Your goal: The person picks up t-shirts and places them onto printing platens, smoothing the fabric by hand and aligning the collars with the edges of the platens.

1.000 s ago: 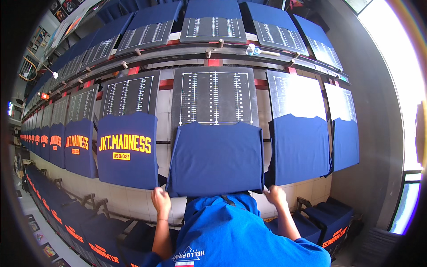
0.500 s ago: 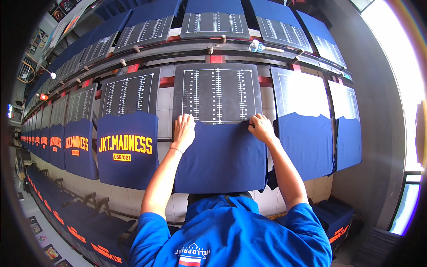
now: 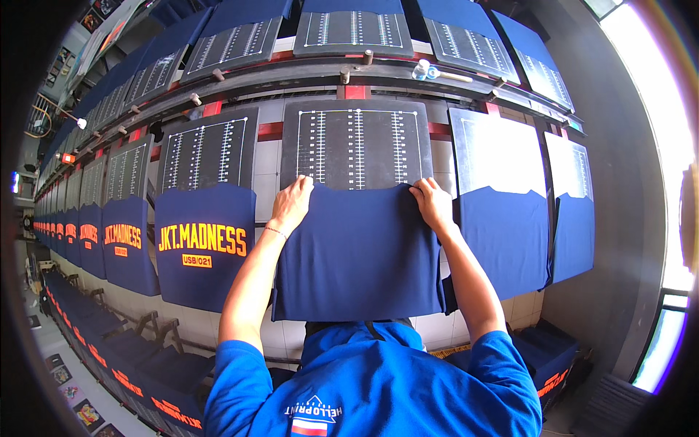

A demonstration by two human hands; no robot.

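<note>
A plain navy fabric panel [image 3: 357,255] lies over the near part of a dark printing board [image 3: 328,146] marked with white ruled scales. My left hand [image 3: 293,204] pinches the panel's far left corner, fingers closed at the board's left edge. At the far right corner, my right hand [image 3: 435,204] grips the cloth between thumb and fingers. Between the hands the far edge runs nearly straight, and soft creases run down the panel. Its near end hangs close to my body.
Left stands a board with a navy panel printed in yellow-orange [image 3: 202,240]; more printed ones continue beyond. Plain navy panels [image 3: 502,233] cover boards at right. A dark metal rail [image 3: 277,79] with upright pegs crosses behind, carrying a white-and-blue handled tool [image 3: 429,71].
Both hands have moved slightly farther from me, drawing the panel's far edge up the board. They also sit a little wider apart, and the cloth looks more stretched between them.
</note>
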